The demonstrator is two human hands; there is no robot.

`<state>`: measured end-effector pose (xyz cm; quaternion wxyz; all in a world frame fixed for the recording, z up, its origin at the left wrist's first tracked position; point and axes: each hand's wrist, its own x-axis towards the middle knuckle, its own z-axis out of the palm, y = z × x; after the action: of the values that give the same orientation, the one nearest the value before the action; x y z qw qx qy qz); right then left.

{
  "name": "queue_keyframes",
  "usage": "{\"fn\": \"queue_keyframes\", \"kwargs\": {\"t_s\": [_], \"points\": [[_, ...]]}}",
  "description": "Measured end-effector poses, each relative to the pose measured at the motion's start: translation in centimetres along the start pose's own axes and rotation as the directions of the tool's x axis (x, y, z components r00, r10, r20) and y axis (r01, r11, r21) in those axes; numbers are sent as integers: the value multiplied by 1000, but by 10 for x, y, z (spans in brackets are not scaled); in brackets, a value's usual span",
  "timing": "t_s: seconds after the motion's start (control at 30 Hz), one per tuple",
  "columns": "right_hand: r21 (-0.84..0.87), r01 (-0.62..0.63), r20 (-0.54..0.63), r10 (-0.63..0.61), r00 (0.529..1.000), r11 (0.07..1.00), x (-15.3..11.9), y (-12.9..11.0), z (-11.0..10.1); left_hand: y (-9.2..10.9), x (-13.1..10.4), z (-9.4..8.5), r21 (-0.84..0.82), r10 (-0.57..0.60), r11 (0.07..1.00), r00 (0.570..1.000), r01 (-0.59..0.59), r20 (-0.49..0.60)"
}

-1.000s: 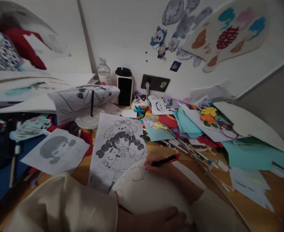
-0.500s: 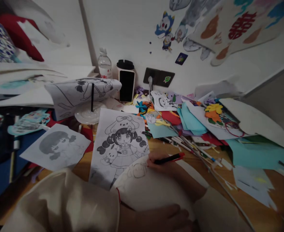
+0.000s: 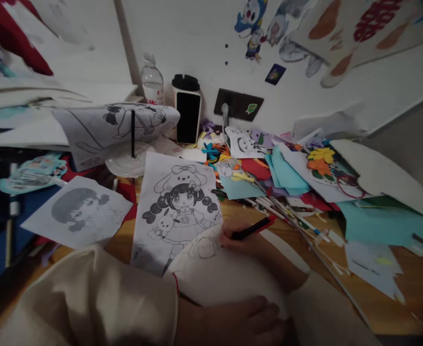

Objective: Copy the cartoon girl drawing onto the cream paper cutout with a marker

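My right hand is closed around a black pen with a red end. Its tip side is hidden by the fingers, at the upper edge of a white rounded board. Faint sketch lines show on that board just left of the fingers. Flat across the board's lower part lies my left hand, fingers stretched out, a red cord at its wrist. Beyond the board, a printed line drawing of a girl with braids and a dog-eared hat lies on the table, its lower end partly covered.
A second printed portrait lies to the left. Behind stand a clear bottle and a black-lidded cup, near a wall socket. Colourful paper scraps, turquoise sheets and thin sticks crowd the right side.
The camera view has tilted slightly, so the background sits a little higher. Both hands stay on the board; the right still grips the pen, with hardly any visible shift.
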<state>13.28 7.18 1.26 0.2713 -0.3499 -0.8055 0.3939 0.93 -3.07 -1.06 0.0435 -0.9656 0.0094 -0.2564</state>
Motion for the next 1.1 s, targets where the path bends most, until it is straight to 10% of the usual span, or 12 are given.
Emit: {"fn": "queue_keyframes", "kwargs": {"t_s": [0.3, 1.1], "points": [[14, 49, 132, -50, 990, 999, 1, 3, 4, -4, -1, -11, -20, 43, 999, 999, -43, 24], [-107, -18, 30, 22, 999, 994, 5, -8, -6, -5, -1, -18, -53, 47, 998, 998, -45, 30]]}}
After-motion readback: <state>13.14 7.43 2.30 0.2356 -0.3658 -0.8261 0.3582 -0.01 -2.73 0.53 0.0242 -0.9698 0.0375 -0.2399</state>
